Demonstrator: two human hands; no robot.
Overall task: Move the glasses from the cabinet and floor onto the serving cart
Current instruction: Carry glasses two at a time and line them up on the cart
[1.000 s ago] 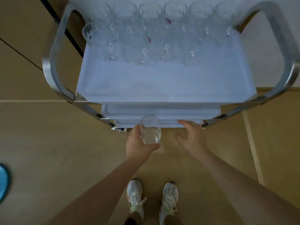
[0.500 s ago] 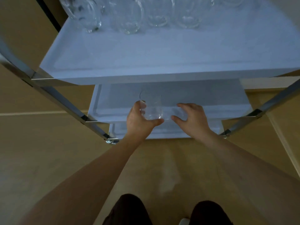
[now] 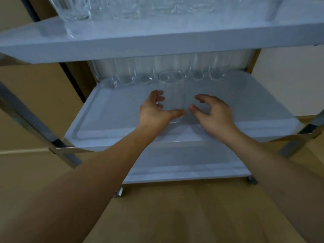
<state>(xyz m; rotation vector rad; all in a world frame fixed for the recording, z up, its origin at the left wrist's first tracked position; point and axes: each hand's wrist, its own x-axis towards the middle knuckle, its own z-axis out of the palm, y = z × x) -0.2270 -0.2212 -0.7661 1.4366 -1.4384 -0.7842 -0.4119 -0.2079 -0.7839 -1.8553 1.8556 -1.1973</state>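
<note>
A clear drinking glass (image 3: 172, 95) stands upright over the middle shelf (image 3: 114, 116) of the white serving cart. My left hand (image 3: 156, 111) holds the glass, thumb across its base and fingers curled round its left side. Just right of the glass, my right hand (image 3: 210, 111) hovers with loosely curled fingers; whether it touches the glass I cannot tell. A row of several glasses (image 3: 128, 74) lines the back of the middle shelf. More glasses (image 3: 77, 9) crowd the top shelf (image 3: 157, 46).
The cart's metal frame posts (image 3: 35, 127) rise at left and right (image 3: 312, 127). A bare bottom shelf (image 3: 184, 165) lies under the middle one, with a caster (image 3: 120, 192) on the wooden floor (image 3: 175, 216). Wooden cabinet panels (image 3: 35, 95) stand behind on the left.
The view has dropped from above the cart to the level of the middle shelf. My left hand has carried the glass forward over that shelf, and my right hand followed beside it.
</note>
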